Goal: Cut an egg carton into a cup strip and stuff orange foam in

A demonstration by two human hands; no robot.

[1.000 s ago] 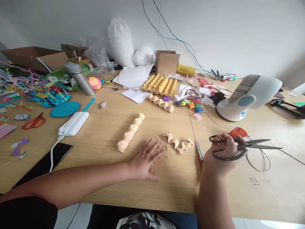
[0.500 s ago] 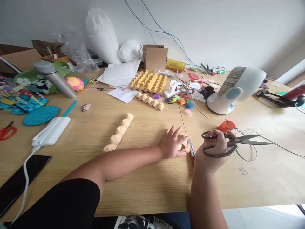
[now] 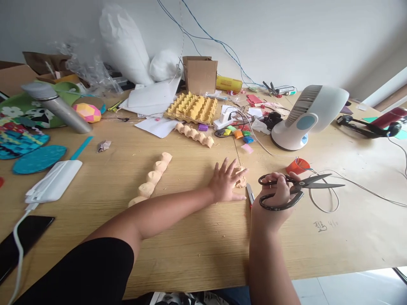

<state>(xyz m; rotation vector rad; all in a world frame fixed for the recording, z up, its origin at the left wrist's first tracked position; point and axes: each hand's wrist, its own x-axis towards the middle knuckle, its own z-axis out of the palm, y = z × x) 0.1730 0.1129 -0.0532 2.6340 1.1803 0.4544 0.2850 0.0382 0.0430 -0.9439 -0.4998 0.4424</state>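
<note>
1. My left hand (image 3: pixel 223 185) has fingers spread wide, partly covering egg-carton scraps (image 3: pixel 241 180) on the worktop (image 3: pixel 190 243).
2. My right hand (image 3: pixel 272 217) has fingers curled round black-handled scissors (image 3: pixel 298 186), blades parted.
3. Between my hands lies a utility knife (image 3: pixel 250 195).

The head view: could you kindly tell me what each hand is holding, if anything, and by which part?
The right hand holds the scissors by their black handles. The left hand is spread open, partly covering pale scraps, gripping nothing.
</note>
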